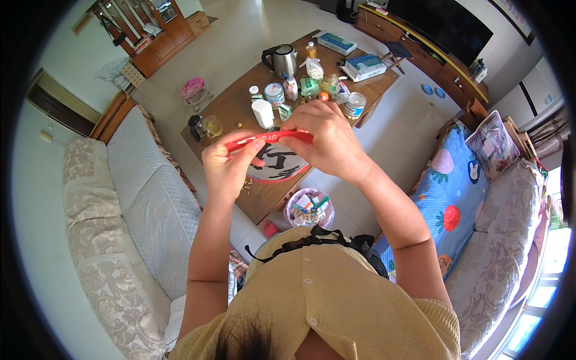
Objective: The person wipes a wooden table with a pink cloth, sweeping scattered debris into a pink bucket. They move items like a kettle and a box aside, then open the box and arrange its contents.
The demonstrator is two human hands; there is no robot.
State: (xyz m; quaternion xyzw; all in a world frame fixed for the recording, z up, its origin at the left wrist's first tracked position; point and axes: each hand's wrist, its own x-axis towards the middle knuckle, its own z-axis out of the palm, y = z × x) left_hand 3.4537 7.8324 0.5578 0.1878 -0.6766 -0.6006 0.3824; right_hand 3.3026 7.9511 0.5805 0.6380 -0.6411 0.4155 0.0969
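Between my two hands, raised above the near end of a wooden coffee table [216, 175], stretches a narrow red packet [270, 137] with pale writing. My left hand [234, 157] pinches its left end between thumb and fingers. The right end is held by my right hand [321, 137], its thumb on the near side. Behind and below the packet, a round white item with black brush-like marks and a red rim [279, 164] lies on the table, partly hidden by my hands. Small scraps lie at its left. A white cylindrical container [263, 113] stands just beyond the packet.
Farther along the table are a steel kettle [284, 60], a glass mug [212, 126], a tin [355, 105], snack bags and blue-white boxes [364, 66]. A filled waste bin [309, 209] stands by the near end. Sofas [157, 198] flank both sides.
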